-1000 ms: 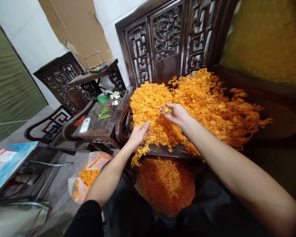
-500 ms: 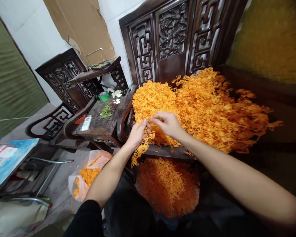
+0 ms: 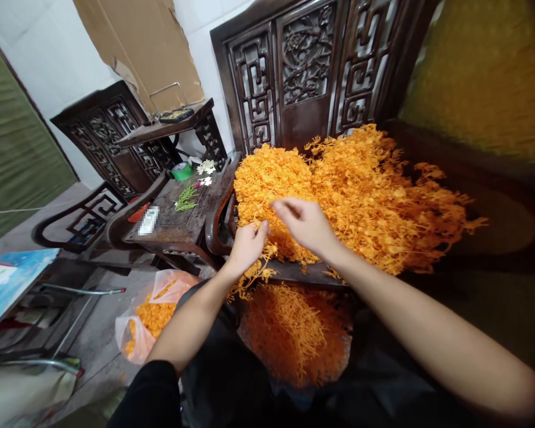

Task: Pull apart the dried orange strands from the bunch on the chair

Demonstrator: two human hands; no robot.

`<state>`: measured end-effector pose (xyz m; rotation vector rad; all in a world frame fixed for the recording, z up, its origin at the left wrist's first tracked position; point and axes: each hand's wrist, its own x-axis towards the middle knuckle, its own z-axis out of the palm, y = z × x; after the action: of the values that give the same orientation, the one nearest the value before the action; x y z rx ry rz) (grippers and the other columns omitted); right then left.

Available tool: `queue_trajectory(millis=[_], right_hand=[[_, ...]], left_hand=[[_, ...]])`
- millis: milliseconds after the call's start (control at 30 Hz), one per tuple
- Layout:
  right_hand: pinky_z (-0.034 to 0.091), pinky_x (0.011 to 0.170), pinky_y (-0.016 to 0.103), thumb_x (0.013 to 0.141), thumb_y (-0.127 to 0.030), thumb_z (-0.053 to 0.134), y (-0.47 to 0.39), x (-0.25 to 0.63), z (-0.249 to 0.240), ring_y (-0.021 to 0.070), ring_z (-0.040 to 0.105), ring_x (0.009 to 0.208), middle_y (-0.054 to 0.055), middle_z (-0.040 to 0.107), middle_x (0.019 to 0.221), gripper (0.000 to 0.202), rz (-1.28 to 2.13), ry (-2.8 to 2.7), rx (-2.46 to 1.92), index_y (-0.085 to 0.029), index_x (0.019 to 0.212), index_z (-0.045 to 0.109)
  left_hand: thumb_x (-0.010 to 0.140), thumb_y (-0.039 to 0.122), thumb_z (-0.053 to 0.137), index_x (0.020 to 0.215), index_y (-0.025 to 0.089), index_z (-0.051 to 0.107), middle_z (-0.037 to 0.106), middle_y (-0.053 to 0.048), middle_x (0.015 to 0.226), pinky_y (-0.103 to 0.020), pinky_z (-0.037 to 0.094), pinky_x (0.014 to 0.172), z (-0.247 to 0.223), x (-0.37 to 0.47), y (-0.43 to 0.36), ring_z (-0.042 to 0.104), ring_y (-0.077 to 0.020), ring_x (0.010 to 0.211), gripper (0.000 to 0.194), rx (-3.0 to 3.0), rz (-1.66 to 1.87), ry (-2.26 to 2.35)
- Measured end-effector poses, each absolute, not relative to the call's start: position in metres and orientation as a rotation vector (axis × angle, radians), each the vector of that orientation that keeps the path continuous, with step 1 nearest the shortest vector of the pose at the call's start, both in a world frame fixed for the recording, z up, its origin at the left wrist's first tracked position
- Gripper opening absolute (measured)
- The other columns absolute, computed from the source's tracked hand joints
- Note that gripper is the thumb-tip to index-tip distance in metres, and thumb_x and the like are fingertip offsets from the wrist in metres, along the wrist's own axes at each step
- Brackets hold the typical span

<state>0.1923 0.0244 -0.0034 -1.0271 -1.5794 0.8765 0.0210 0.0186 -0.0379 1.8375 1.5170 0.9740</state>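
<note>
My left hand is closed, thumb on top, round an orange artificial flower sprig whose branches hang below the fist. To its right and slightly higher, my right hand is closed with thumb and fingers pinched together; anything between them is too small to tell. The hands are a short gap apart. Behind them is a large pile of orange artificial flowers on a dark wooden seat. Below, loose orange stems lie in a heap on a round surface near my knees.
Left of the pile stands a dark wooden side table with green tape, green sprigs and white flowers. A plastic bag of orange pieces is on the floor. A carved chair back rises behind the pile.
My hands have moved apart: the right one lies a little farther right of the left, which has dropped slightly with the sprig. The whole view has shifted a little.
</note>
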Motion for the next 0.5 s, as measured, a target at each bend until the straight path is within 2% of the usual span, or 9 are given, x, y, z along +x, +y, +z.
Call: queue_trajectory(millis=[100, 200, 267, 333, 400, 500], right_hand=[[0.038, 0.062, 0.03, 0.086, -0.05, 0.073, 0.012, 0.176, -0.007, 0.0148, 0.052, 0.063, 0.002, 0.064, 0.071, 0.032, 0.703, -1.828, -1.131, -0.018, 0.089, 0.075], [0.038, 0.064, 0.03, 0.092, -0.039, 0.066, 0.026, 0.175, -0.012, 0.0148, 0.054, 0.065, 0.002, 0.065, 0.071, 0.025, 0.656, -1.774, -1.142, -0.018, 0.081, 0.07], [0.035, 0.06, 0.029, 0.095, -0.033, 0.061, 0.048, 0.186, -0.013, 0.0133, 0.05, 0.061, 0.001, 0.058, 0.066, 0.026, 0.65, -1.478, -1.205, -0.018, 0.074, 0.062], [0.031, 0.054, 0.026, 0.096, -0.034, 0.06, 0.072, 0.205, -0.012, 0.0112, 0.041, 0.054, -0.003, 0.047, 0.061, 0.028, 0.716, -1.074, -1.237, -0.021, 0.072, 0.052], [0.025, 0.047, 0.023, 0.098, -0.037, 0.057, 0.09, 0.225, -0.008, 0.0092, 0.033, 0.047, -0.007, 0.039, 0.059, 0.03, 0.951, -0.811, -1.146, -0.023, 0.075, 0.043], [0.021, 0.04, 0.02, 0.097, -0.029, 0.056, 0.096, 0.241, -0.003, 0.0072, 0.041, 0.044, -0.004, 0.051, 0.067, 0.022, 1.187, -0.726, -1.014, -0.022, 0.08, 0.044]], left_hand=[[0.097, 0.039, 0.051, 0.068, 0.018, 0.063, 0.065, -0.004, 0.066, -0.029, 0.037, 0.063, -0.039, 0.026, 0.018, 0.057, -0.0178, 0.064, 0.038, 1.871, 1.017, 1.562], [0.096, 0.034, 0.053, 0.069, 0.018, 0.063, 0.063, -0.004, 0.065, -0.029, 0.036, 0.063, -0.035, 0.032, 0.013, 0.055, -0.017, 0.063, 0.032, 1.919, 1.022, 1.54], [0.097, 0.04, 0.053, 0.068, 0.018, 0.063, 0.056, 0.0, 0.057, -0.027, 0.034, 0.06, -0.031, 0.035, 0.01, 0.049, -0.0139, 0.056, 0.038, 1.868, 0.994, 1.479], [0.097, 0.05, 0.052, 0.07, 0.017, 0.063, 0.05, 0.003, 0.054, -0.026, 0.032, 0.055, -0.027, 0.034, 0.009, 0.043, -0.0109, 0.051, 0.044, 1.706, 0.987, 1.362], [0.094, 0.057, 0.056, 0.071, 0.017, 0.062, 0.048, 0.004, 0.054, -0.024, 0.029, 0.05, -0.023, 0.031, 0.012, 0.04, -0.0087, 0.048, 0.047, 1.496, 1.019, 1.248], [0.089, 0.059, 0.065, 0.081, 0.016, 0.064, 0.055, 0.002, 0.062, -0.021, 0.027, 0.045, -0.02, 0.021, 0.02, 0.043, -0.0069, 0.047, 0.043, 1.248, 1.082, 1.131]])
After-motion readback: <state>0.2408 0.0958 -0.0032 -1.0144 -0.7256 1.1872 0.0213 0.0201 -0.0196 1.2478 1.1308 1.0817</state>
